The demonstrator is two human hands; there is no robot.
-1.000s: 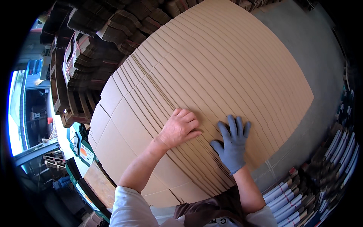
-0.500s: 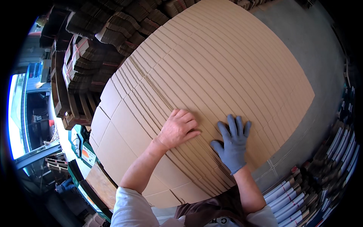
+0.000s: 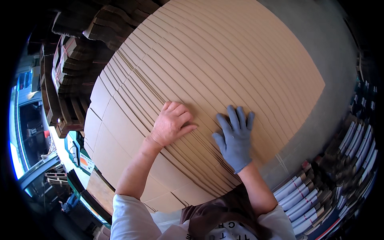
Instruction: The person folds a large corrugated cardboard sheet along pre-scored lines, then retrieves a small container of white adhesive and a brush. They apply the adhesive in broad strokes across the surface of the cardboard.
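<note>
A wide spread of brown, creased cardboard sheets (image 3: pixel 224 72) overlaps like shingles in front of me, their edges in slanting rows. My left hand (image 3: pixel 171 123) is bare. Its fingers curl down over the edges of some sheets at a wider gap in the rows, with the thumb stretched to the right; the fingertips are partly hidden. To its right, my right hand (image 3: pixel 235 138), in a grey glove, rests flat on the cardboard with its fingers spread and holds nothing.
Bundled stacks of cardboard (image 3: pixel 76 60) stand on a wooden pallet (image 3: pixel 66 116) at the left. At lower right lie strapped bundles of white-and-brown folded board (image 3: pixel 300 200). Grey floor (image 3: pixel 316 44) runs along the right, and a green-edged machine or table (image 3: pixel 78 156) is at lower left.
The whole view has shifted, so the cardboard and both hands appear further up and left. The hands keep about the same pose and place on the sheets.
</note>
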